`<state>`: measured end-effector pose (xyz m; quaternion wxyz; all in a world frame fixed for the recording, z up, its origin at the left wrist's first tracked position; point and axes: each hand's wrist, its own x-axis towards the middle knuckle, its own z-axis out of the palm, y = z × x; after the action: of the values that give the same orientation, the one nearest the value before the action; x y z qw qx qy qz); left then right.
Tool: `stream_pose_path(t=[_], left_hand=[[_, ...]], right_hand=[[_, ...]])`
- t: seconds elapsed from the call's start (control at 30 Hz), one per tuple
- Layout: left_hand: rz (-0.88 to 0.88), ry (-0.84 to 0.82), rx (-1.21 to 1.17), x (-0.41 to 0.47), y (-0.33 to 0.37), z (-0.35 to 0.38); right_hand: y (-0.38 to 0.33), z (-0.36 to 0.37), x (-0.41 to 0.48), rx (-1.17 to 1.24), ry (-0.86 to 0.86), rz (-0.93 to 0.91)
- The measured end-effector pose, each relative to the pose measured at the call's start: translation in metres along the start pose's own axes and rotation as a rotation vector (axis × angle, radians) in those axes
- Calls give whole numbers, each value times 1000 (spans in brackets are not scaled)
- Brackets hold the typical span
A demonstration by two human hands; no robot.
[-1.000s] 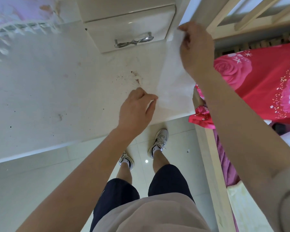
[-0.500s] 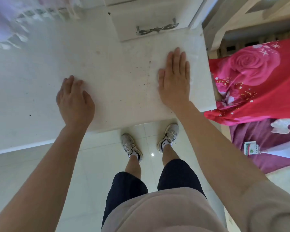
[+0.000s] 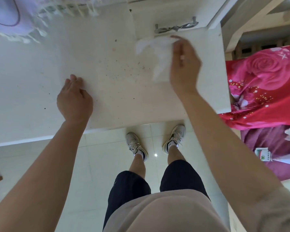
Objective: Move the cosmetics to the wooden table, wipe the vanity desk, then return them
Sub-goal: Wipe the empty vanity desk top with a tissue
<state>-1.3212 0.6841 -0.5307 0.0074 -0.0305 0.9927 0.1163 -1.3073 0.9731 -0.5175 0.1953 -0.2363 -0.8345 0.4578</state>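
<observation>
The desk shows no cosmetics on the part in view, so I judge this to be the wiping step. The left hand rests on the desk's near-left part, fingers fairly straight and close together, holding nothing. It probably braces the body while the other arm reaches. The right hand is over the desk's far-right part, fingers curled around the wipe, though blur hides the exact grip. The wipe hangs crumpled at that hand's left side, low against the desk. Its long axis runs from the desk's far edge toward its near edge, with a loose corner splayed left. Brown specks dot the desk's middle, just left of the wipe, and are likely the next patch to clean.
</observation>
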Motion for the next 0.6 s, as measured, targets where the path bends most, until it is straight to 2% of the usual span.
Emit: stream_pose_path(t=[0.07,0.13,0.23,0.33,0.43,0.53,0.6], left_hand=[[24,25,-8,-1,-3,5],[35,43,-11,0,-7,7],[67,56,-5,1,-12,7],[91,35,-3,2,-17,6],[91,-2,-4,3,-17,3],[98,-38,1,4,-17,0],[108,-38,-4,3,-18,-1]], right_hand=[[19,-28,19,-70,223,62],[37,-46,29,-220,309,98],[56,-36,25,-443,63,133],[40,16,2,-616,-88,-68],[-3,74,-17,-602,-279,-225],[-41,109,-45,-470,-515,-303],[-50,109,-51,-327,-546,-284]])
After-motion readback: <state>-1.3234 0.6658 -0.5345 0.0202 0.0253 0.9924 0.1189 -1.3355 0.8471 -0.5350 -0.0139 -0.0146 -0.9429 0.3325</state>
